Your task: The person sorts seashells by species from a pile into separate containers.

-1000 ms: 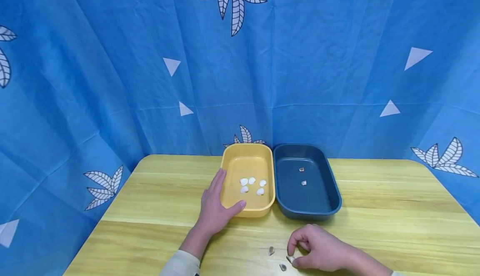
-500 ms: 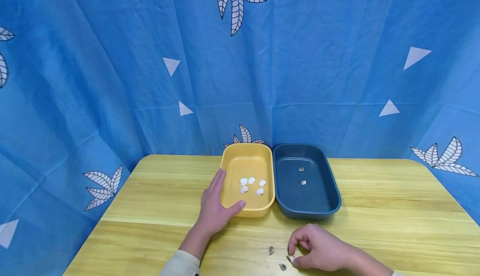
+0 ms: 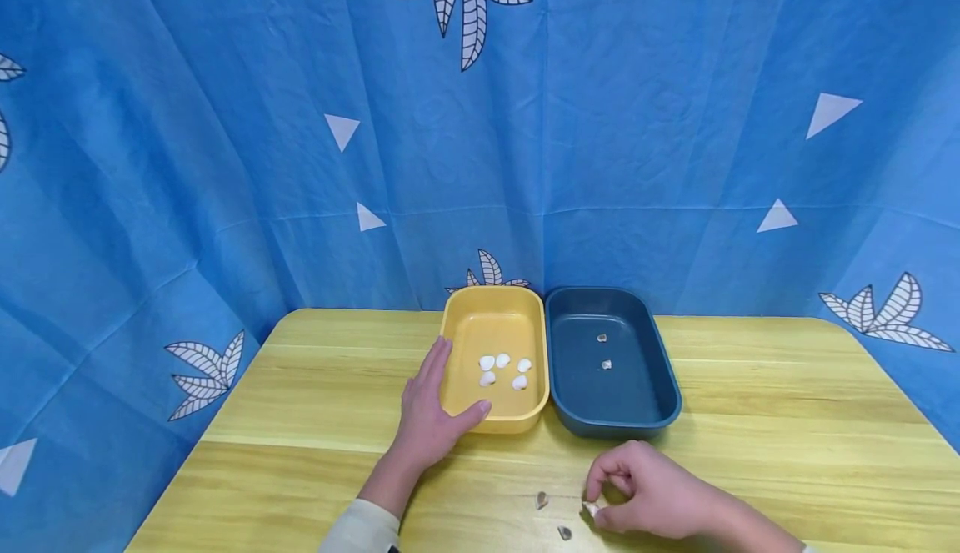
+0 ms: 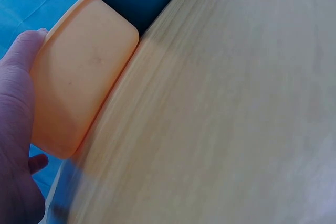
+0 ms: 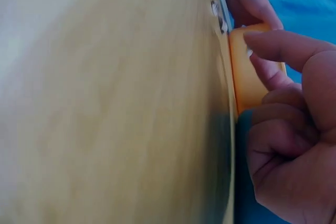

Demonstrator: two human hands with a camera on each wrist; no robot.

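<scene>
My left hand (image 3: 431, 421) rests with its fingers along the left side of a yellow tray (image 3: 495, 324) and its thumb at the near rim. Several white shells (image 3: 487, 363) lie inside that tray. Beside it stands a dark blue tray (image 3: 615, 403) holding two small brownish shells (image 3: 607, 364). In front of the blue tray, my right hand (image 3: 652, 490) pinches a small shell (image 3: 590, 508) between thumb and index finger, low over the table. In the right wrist view, the right hand's fingers (image 5: 283, 45) hide the pinched shell.
Two loose brownish shells, one shell (image 3: 542, 500) farther back and another shell (image 3: 565, 533) nearer, lie on the wooden table (image 3: 795, 419) left of the right hand. A blue patterned curtain (image 3: 637, 119) hangs behind the table.
The right hand has shifted slightly right and away from me with the pinched shell, which has turned a little between the fingertips. The left hand and both trays have stayed put.
</scene>
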